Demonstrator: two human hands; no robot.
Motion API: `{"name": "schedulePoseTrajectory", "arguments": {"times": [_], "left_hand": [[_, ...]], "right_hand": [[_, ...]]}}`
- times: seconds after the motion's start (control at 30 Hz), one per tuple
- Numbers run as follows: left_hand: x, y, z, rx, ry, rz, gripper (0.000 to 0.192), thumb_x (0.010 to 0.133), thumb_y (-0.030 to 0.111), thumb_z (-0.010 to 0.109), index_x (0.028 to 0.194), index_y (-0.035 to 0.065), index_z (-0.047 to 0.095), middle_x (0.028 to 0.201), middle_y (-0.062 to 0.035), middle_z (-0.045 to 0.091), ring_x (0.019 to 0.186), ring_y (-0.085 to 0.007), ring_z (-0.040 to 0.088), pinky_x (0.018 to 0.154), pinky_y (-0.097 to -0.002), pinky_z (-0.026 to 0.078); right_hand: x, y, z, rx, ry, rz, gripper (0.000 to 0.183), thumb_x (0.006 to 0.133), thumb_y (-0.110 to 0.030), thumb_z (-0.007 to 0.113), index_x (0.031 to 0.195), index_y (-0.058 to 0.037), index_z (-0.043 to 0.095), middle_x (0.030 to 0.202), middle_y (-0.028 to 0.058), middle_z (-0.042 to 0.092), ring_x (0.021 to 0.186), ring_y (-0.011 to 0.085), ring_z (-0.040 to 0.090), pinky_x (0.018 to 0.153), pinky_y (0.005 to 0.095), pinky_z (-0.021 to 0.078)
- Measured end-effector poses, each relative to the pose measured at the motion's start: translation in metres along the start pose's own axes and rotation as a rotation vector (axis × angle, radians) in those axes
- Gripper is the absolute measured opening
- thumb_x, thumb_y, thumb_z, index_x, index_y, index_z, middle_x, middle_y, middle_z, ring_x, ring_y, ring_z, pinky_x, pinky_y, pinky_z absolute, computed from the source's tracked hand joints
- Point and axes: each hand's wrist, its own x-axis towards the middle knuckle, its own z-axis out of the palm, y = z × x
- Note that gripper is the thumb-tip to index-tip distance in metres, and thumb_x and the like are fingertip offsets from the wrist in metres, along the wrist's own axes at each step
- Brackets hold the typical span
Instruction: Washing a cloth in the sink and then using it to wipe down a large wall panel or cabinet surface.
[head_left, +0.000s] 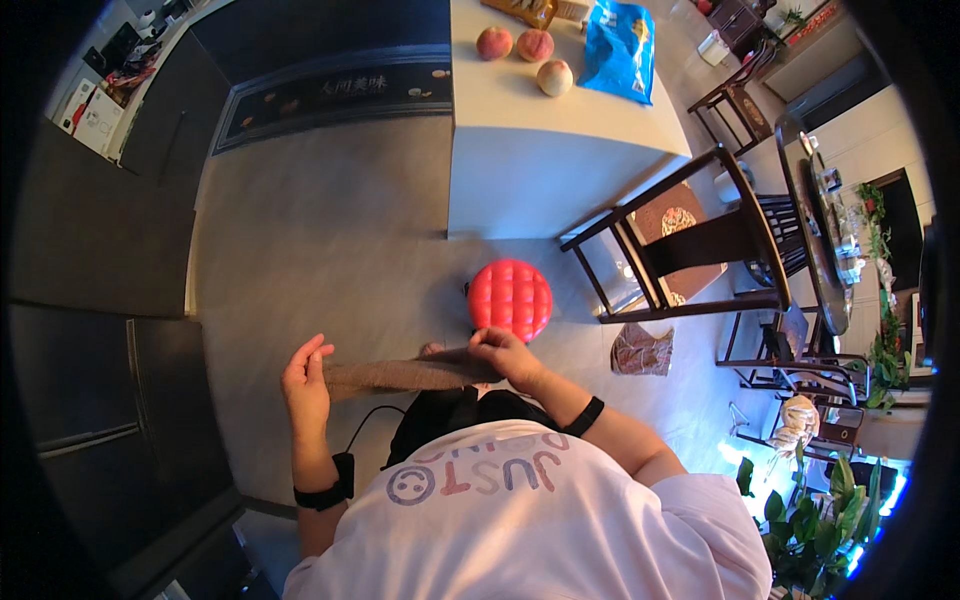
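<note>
A brown cloth (405, 375) is stretched between my two hands in front of my waist. My right hand (510, 358) pinches its far right end. At the cloth's left end is my left hand (306, 382), upright with its fingers raised; the thumb side meets the cloth, though the exact hold is unclear. Just beyond my right hand stands a round stool with a red tufted seat (510, 298). Each of my arms wears a black band.
Ahead, a white counter (510, 105) carries peaches (555, 78) and a blue packet (619, 52). A dark wooden chair (697, 247) stands to the right, near a round table (814, 225). A patterned cloth (642, 349) lies on the floor. Dark cabinets (97, 225) line the left.
</note>
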Motion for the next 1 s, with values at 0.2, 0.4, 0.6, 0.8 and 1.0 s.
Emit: {"name": "schedulePoseTrajectory", "arguments": {"times": [0.2,0.4,0.6,0.8,1.0], "left_hand": [[0.04,-0.016,-0.029,0.021,0.019,-0.056,0.025,0.095,0.011,0.047,0.113,0.0005,0.061,0.099,-0.0072,0.068,0.092,-0.0136,0.059,0.088,-0.027,0.043],[0.063,-0.025,-0.054,0.03,0.04,-0.032,0.025,0.095,0.01,0.047,0.113,-0.0007,0.061,0.098,-0.0076,0.068,0.09,-0.0143,0.059,0.085,-0.0267,0.044],[0.07,-0.038,-0.076,0.011,0.08,-0.035,0.025,0.095,0.01,0.048,0.112,-0.0015,0.061,0.098,-0.0085,0.068,0.091,-0.0147,0.06,0.086,-0.0271,0.044],[0.045,-0.079,-0.084,-0.11,0.214,-0.056,0.023,0.094,0.01,0.05,0.11,-0.0009,0.062,0.096,-0.0092,0.069,0.09,-0.0158,0.062,0.084,-0.0276,0.046],[0.028,-0.081,-0.085,-0.019,0.313,-0.073,0.02,0.092,0.011,0.052,0.105,0.0011,0.065,0.091,-0.0098,0.07,0.085,-0.0155,0.064,0.08,-0.027,0.047]], "right_hand": [[0.037,-0.018,0.032,-0.223,-0.037,-0.13,0.016,0.083,-0.016,0.068,0.094,-0.0077,0.059,0.085,-0.0017,0.058,0.08,0.0078,0.052,0.072,0.0228,0.0432],[0.066,-0.032,0.073,-0.387,-0.036,-0.191,0.019,0.083,-0.018,0.068,0.093,-0.0045,0.06,0.079,0.0012,0.059,0.075,0.0101,0.054,0.07,0.0249,0.0447],[0.084,-0.043,0.091,-0.492,-0.079,-0.226,0.02,0.082,-0.019,0.067,0.092,-0.0022,0.061,0.08,0.0072,0.063,0.075,0.0151,0.059,0.072,0.0289,0.0478],[0.094,-0.053,0.113,-0.709,-0.229,-0.35,0.017,0.082,-0.016,0.067,0.092,-0.0028,0.062,0.086,0.0089,0.064,0.085,0.0193,0.06,0.08,0.0299,0.0471],[0.113,-0.06,0.127,-0.808,-0.336,-0.366,0.021,0.08,-0.017,0.068,0.095,-0.0039,0.062,0.084,0.0088,0.065,0.081,0.0182,0.062,0.075,0.0307,0.0493]]}}
